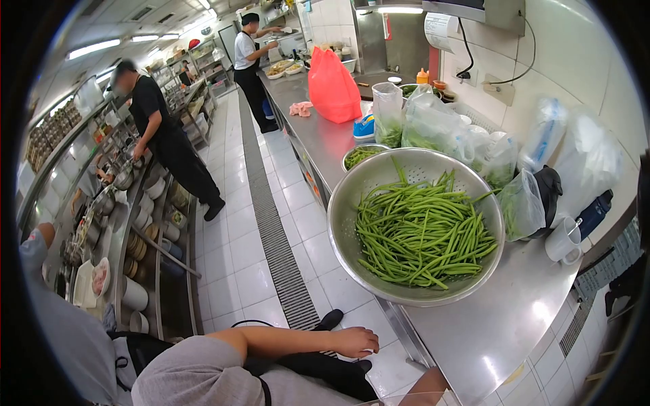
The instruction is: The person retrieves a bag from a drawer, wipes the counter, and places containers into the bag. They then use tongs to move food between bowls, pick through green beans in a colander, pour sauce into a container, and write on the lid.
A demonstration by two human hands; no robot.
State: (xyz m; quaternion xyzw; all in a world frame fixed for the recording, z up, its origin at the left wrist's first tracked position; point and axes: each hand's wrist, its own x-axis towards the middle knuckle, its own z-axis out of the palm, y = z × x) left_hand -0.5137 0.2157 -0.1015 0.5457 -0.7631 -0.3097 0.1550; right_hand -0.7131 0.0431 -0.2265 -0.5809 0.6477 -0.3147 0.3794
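My left hand point(355, 342) hangs low over the floor, beside the front edge of the steel counter point(474, 338). Its fingers are loosely curled, with nothing visible in them. Of my right arm only a piece of forearm point(425, 388) shows at the bottom edge; the hand is out of view. A large perforated steel colander point(342, 230) stands on the counter, above and right of my left hand and apart from it. Long green beans point(426, 237) lie heaped inside. Behind it is a smaller bowl point(362, 155) of green pieces.
Bags of greens point(437, 122), a red plastic bag point(333, 86) and a white mug point(563, 240) stand on the counter. A floor drain point(271, 203) runs along the aisle. People work at the left shelves point(156, 122) and far counter point(249, 61); a grey-shirted person point(74, 331) is close left.
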